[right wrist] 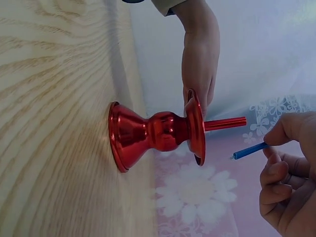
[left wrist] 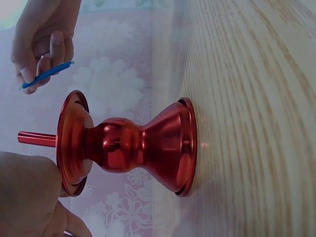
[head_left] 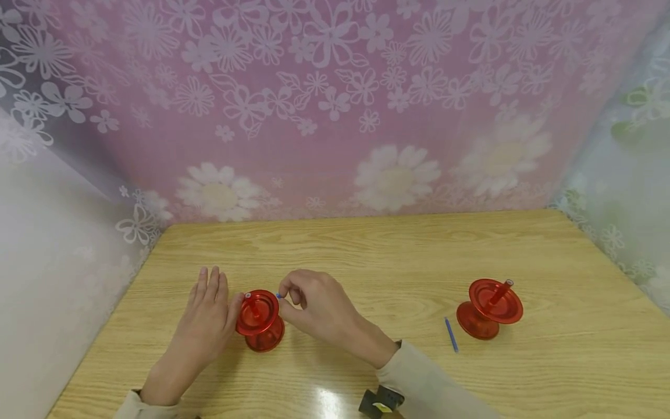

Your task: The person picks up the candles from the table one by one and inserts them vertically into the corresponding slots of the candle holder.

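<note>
A shiny red metal stand (head_left: 258, 314) with a round base, a dished plate and a thin upright tube stands on the table in front of me. My left hand (head_left: 204, 326) is beside it, fingers straight, thumb at the plate's rim. Just right of the plate, my right hand (head_left: 321, 308) pinches a slim blue stick (right wrist: 249, 150) between thumb and forefinger; the stick has a small pale tip. In the left wrist view the stick (left wrist: 47, 75) is tilted, higher than the plate and apart from the tube.
On the right of the wooden table (head_left: 366, 250) stands a second red stand (head_left: 494, 302) of the same shape. Another blue stick (head_left: 451, 334) lies beside it. Flower-patterned cloth walls (head_left: 324, 134) border the table at the back and both sides.
</note>
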### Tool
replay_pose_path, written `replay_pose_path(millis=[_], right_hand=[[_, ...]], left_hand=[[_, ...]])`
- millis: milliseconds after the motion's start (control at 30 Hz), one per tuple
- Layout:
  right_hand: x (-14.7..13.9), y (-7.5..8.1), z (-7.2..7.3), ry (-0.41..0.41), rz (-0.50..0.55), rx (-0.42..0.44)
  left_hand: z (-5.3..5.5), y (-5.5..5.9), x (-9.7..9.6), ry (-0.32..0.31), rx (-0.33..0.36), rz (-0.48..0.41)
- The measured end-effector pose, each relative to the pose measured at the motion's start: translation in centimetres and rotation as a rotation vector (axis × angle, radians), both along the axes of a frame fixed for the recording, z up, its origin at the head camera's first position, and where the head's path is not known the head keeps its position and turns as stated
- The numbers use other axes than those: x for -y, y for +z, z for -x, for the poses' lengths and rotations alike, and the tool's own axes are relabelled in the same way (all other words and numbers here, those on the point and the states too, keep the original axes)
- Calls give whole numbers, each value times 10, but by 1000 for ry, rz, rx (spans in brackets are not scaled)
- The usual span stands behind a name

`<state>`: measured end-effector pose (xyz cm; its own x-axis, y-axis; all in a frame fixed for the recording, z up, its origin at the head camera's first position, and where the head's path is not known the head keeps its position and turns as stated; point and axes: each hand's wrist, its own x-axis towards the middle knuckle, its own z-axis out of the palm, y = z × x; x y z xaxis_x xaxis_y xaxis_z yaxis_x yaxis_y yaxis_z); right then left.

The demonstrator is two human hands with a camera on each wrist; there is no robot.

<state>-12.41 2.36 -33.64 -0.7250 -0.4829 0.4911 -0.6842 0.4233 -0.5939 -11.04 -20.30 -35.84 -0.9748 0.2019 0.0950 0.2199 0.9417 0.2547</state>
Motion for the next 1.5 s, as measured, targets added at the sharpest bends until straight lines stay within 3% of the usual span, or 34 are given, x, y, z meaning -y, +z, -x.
replay_pose_path(millis=[133,600,867,1133,1500], right_hand=[[3,3,1,34,53,26],[12,15,-1,179,296,291],[28,22,0,190,356,290],[37,29,3,149,361,188],[44,21,10,129,359,239]], left_hand=[[0,0,0,2,-3,-2],[-4,-8,-2,-13,-8,-4],[-5,-7,1,-11,-6,-8],[-3,-5,3,-10,15,-16],[-1,-4,0,-20,-4,-31]])
